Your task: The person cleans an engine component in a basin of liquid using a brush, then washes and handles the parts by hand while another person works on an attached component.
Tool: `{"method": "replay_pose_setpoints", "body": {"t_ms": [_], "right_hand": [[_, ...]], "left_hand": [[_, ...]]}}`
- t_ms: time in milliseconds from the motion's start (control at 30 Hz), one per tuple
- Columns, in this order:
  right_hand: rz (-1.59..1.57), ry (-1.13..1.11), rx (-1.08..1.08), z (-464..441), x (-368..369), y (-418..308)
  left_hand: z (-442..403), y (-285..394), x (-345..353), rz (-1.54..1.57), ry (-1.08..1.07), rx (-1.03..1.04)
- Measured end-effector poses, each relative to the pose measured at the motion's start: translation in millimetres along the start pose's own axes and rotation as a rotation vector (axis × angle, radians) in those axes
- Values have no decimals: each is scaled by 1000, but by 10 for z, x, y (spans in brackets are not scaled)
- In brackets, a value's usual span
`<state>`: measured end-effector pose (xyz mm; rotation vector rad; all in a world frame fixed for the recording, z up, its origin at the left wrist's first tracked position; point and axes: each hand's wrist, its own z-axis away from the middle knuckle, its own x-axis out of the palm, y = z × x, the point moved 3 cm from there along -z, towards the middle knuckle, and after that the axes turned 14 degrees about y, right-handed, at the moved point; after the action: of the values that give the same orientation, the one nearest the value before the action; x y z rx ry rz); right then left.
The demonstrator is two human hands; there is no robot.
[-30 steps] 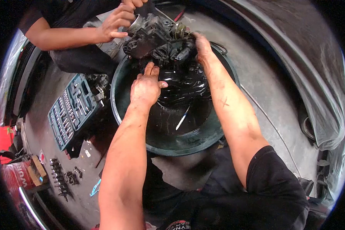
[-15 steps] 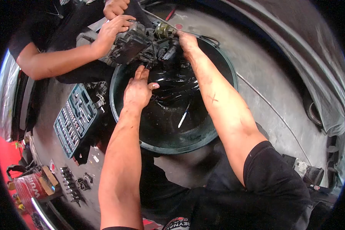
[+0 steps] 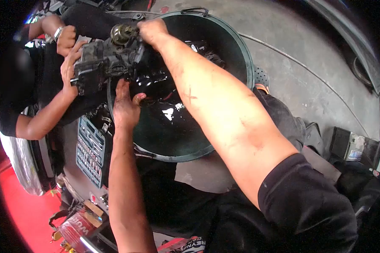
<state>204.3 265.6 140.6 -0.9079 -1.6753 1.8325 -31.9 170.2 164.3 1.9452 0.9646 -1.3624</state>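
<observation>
My right hand [image 3: 153,33] grips the engine part [image 3: 98,63]; left hand [image 3: 126,109] spreads below it.
Co-worker's hand [image 3: 70,69] opposite; socket set [image 3: 90,149] past left rim of tub [image 3: 179,159]; grey floor [image 3: 295,88].

- Engine assembly [image 3: 95,63] was black and dark grey.
- Its round fitting [image 3: 121,34] was olive-gold.
- Tub [image 3: 245,59] was dark green.
- Tool case [image 3: 90,150] was teal.
- Bucket [image 3: 77,232] was red, white-lettered.

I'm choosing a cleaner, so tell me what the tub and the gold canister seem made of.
Tub: probably plastic, dark green and satin, judging by its smooth, dully shining rim; painted metal is possible. Canister: likely metal with a shiny golden finish, given the bright highlights on its rounded surface.
</observation>
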Motion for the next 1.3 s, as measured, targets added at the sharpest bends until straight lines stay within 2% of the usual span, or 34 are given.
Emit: {"method": "replay_pose_setpoints", "body": {"t_ms": [33,67,200,267,333,433,467,533,667,733,800,867,900,933,1067,1167,1200,1267,1300], "right_hand": [[58,-22,-18,-69,54,2],[28,-2,101,-101,93,61],[-53,167,361,196,-348,-172],[-90,161,367,286,-483,-145],[-45,174,274,275,-500,-107],[-110,130,244,245,-390,40],[-89,93,181,235,-352,73],[-177,108,174,321,-394,12],[-367,92,243,376,-347,62],[-341,96,56,273,-161,176],[-294,107,14,254,-62,203],[-309,123,55,315,-63,84],[-471,89,315,421,-159,-47],[-568,42,351,447,-146,-59],[-585,50,435,498,-72,-150],[-579,139,478,535,-71,-232],[-562,139,478,557,-84,-266],[-525,138,472,581,-140,-299],[-528,110,464,581,-123,-286]], "left_hand": [[-10,-14,18,14,-3,0],[-8,-32,30,27,-6,-2],[-29,-7,0,51,5,30],[1,39,-37,88,-11,18],[-36,49,-65,143,-42,-25],[-3,-39,4,248,-62,-102],[21,-51,-2,211,-47,-67],[58,-2,-39,138,-22,3],[60,36,-78,113,-31,-31],[24,-28,-51,134,-83,-91],[22,-165,-37,171,-69,-43],[29,-340,45,208,-66,-52],[32,-424,97,227,-68,-82],[63,-454,83,261,-65,-105],[79,-494,54,309,-77,-199],[59,-403,-26,341,-108,-331],[125,-695,114,179,-25,-45],[203,-1297,533,782,-105,-413],[178,-1273,524,837,-128,-441]]}}
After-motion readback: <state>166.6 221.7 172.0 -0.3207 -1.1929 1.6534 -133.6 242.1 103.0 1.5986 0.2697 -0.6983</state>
